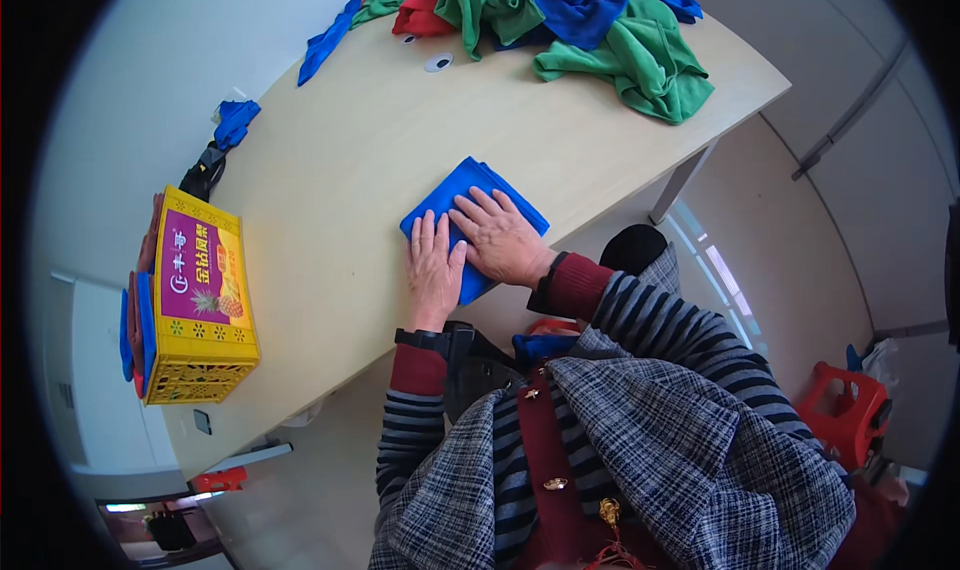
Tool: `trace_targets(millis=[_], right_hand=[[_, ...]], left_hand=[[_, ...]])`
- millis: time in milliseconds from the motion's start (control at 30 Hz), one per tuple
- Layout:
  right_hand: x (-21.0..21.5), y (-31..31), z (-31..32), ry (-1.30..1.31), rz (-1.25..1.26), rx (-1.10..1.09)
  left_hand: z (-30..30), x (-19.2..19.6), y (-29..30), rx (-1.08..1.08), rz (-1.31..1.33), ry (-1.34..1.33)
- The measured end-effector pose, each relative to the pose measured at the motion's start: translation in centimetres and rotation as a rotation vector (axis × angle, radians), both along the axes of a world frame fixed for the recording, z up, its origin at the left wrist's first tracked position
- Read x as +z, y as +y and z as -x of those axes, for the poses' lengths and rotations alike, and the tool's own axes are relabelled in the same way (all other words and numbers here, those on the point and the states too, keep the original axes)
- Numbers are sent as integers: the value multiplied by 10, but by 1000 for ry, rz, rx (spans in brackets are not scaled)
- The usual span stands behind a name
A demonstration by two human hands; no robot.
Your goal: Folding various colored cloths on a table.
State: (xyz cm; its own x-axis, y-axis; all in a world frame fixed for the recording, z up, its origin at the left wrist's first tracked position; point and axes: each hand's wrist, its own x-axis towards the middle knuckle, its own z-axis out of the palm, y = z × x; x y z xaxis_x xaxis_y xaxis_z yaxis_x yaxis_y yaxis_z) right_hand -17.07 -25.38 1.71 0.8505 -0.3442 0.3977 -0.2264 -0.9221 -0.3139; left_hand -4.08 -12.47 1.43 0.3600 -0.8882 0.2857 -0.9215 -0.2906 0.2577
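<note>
A folded blue cloth (463, 182) lies flat at the near edge of the table, one corner reaching to that edge. My left hand (432, 270) rests palm down on its left side, fingers stretched out. On its right part lies my right hand (503, 238), also flat, with the fingers slightly spread. The two hands nearly meet at the thumbs and cover the middle of the cloth. Neither hand grips it.
A heap of green (660, 65), blue and red cloths covers the table's far end. To the left stands a yellow crate (205, 365) with folded cloths beside it. A red plastic stool (845, 415) is on the floor at right. The pale table (330, 190) has a round cable hole (438, 62).
</note>
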Motion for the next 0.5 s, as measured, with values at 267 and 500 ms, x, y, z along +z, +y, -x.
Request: trace_targets(millis=[267, 500], right_hand=[[-3, -16, -1, 24, 5, 78], [-3, -16, -1, 13, 20, 150]], left_hand=[[9, -2, -3, 36, -44, 62], [22, 17, 8, 32, 78, 23]])
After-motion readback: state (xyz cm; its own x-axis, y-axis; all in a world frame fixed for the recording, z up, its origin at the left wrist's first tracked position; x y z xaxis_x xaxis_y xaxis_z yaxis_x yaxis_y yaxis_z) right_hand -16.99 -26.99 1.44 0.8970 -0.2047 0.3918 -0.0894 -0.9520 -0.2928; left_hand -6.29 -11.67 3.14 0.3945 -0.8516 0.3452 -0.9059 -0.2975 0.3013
